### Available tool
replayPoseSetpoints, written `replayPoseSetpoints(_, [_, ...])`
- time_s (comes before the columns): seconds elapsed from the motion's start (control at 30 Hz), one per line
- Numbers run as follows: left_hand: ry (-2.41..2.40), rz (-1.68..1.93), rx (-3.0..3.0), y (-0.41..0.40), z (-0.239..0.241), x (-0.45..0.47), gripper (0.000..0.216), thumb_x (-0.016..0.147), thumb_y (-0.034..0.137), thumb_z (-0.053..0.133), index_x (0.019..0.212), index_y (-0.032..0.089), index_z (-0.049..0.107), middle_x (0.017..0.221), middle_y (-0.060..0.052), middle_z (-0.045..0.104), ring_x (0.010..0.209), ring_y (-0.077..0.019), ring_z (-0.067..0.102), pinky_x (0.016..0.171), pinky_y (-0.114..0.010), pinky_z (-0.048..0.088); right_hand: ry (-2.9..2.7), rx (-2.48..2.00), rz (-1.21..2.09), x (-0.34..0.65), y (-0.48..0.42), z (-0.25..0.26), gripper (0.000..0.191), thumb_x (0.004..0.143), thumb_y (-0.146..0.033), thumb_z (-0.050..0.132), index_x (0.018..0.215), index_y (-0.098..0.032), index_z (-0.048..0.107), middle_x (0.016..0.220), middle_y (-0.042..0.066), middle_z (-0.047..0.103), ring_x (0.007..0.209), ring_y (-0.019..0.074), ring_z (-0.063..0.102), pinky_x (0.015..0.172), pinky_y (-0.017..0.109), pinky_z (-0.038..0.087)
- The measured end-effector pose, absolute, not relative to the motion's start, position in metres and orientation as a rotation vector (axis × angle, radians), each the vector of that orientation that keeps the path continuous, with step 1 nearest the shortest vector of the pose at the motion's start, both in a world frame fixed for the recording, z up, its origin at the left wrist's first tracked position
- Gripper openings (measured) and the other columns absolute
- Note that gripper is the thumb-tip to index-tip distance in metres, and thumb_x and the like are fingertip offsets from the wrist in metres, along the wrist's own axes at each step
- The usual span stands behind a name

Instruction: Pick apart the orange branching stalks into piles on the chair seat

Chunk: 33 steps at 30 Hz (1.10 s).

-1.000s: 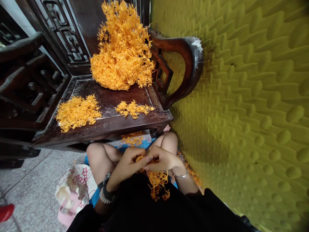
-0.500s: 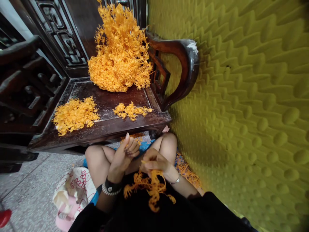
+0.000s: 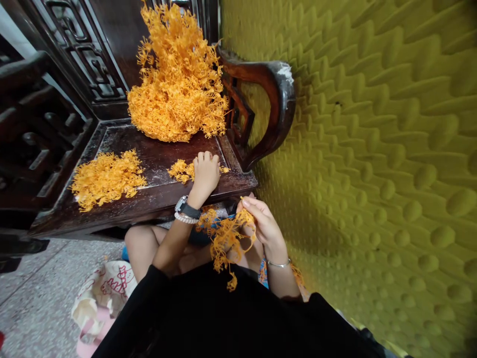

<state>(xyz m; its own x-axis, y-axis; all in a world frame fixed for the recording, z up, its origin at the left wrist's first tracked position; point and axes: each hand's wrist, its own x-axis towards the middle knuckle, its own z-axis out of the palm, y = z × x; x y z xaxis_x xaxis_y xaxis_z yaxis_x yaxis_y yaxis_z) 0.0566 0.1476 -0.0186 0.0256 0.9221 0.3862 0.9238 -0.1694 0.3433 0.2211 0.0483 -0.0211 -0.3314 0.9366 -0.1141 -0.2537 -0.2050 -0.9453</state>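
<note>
My left hand (image 3: 206,173) lies over a small pile of orange plastic pieces (image 3: 180,170) at the bench's front right. Its fingers are curled down into the pile, and their tips are hidden. Lower down, my right hand (image 3: 264,223) pinches the upper end of a dangling tangle of thin orange plastic pieces (image 3: 226,237). The tangle hangs over my lap, left of that hand. A wider flat heap of curly orange pieces (image 3: 106,180) spreads at the bench's front left. Behind it towers a big mound of the same pieces (image 3: 179,94).
The dark carved wooden bench (image 3: 152,203) has a curved armrest (image 3: 285,107) on the right. Close by on that side rises a yellow-green embossed wall (image 3: 372,164). A white and pink bag (image 3: 106,293) sits on the speckled floor (image 3: 40,293).
My left hand has moved forward from above my lap onto the small pile. My right hand has risen forward and to the right, with the orange tangle still hanging from it.
</note>
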Motion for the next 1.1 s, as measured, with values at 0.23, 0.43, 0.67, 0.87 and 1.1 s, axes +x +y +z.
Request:
replayPoseSetpoints(0.23, [-1.875, -1.525, -2.858, 0.08, 0.003, 0.036, 0.042, 0.1, 0.042, 0.031, 0.108, 0.021, 0.066, 0.115, -0.007, 0.069, 0.112, -0.023, 0.06, 0.102, -0.039, 0.042, -1.087, -0.855, 1.816, 0.225, 0.059, -0.014, 0.049, 0.086, -0.061, 0.051, 0.076, -0.017, 0.07, 0.06, 0.0, 0.054, 0.048, 0.008, 0.038, 0.046, 0.023, 0.033])
replayPoseSetpoints(0.43, [-2.101, -1.343, -3.042, 0.013, 0.0, 0.021, 0.033, 0.091, 0.046, 0.051, 0.075, 0.018, 0.058, 0.07, 0.002, 0.06, 0.067, -0.0142, 0.052, 0.066, -0.025, 0.04, -1.13, -0.857, 1.791, 0.212, 0.062, -0.005, 0.066, 0.091, -0.069, 0.029, 0.113, -0.018, 0.066, 0.074, 0.003, 0.063, 0.07, 0.0144, 0.059, 0.071, 0.028, 0.05])
replayPoseSetpoints(0.67, [-2.338, -2.043, -2.612, 0.009, -0.022, 0.009, 0.032, 0.093, 0.044, 0.048, 0.077, 0.019, 0.059, 0.069, 0.001, 0.054, 0.065, -0.0139, 0.047, 0.06, -0.024, 0.038, -1.017, -0.578, 1.855, 0.206, 0.059, 0.003, 0.086, 0.085, -0.077, 0.008, 0.128, -0.021, 0.056, 0.14, 0.011, 0.055, 0.133, 0.0218, 0.048, 0.113, 0.041, 0.035])
replayPoseSetpoints(0.87, [-2.33, -2.225, -2.509, 0.005, -0.025, 0.004, 0.037, 0.093, 0.046, 0.049, 0.069, 0.02, 0.059, 0.064, 0.001, 0.053, 0.061, -0.0149, 0.046, 0.058, -0.026, 0.038, -1.076, -0.608, 1.905, 0.2, 0.053, 0.01, 0.095, 0.083, -0.078, 0.002, 0.137, -0.016, 0.049, 0.143, 0.014, 0.052, 0.135, 0.0234, 0.047, 0.112, 0.042, 0.038])
replayPoseSetpoints(1.1, [-2.217, -2.27, -2.536, 0.002, -0.014, 0.009, 0.037, 0.093, 0.044, 0.048, 0.066, 0.02, 0.054, 0.063, 0.001, 0.053, 0.06, -0.0139, 0.047, 0.056, -0.025, 0.039, -1.503, -0.665, 1.447, 0.184, 0.044, -0.003, 0.057, 0.089, -0.064, 0.045, 0.129, -0.026, 0.058, 0.139, 0.008, 0.057, 0.135, 0.0249, 0.045, 0.117, 0.046, 0.028])
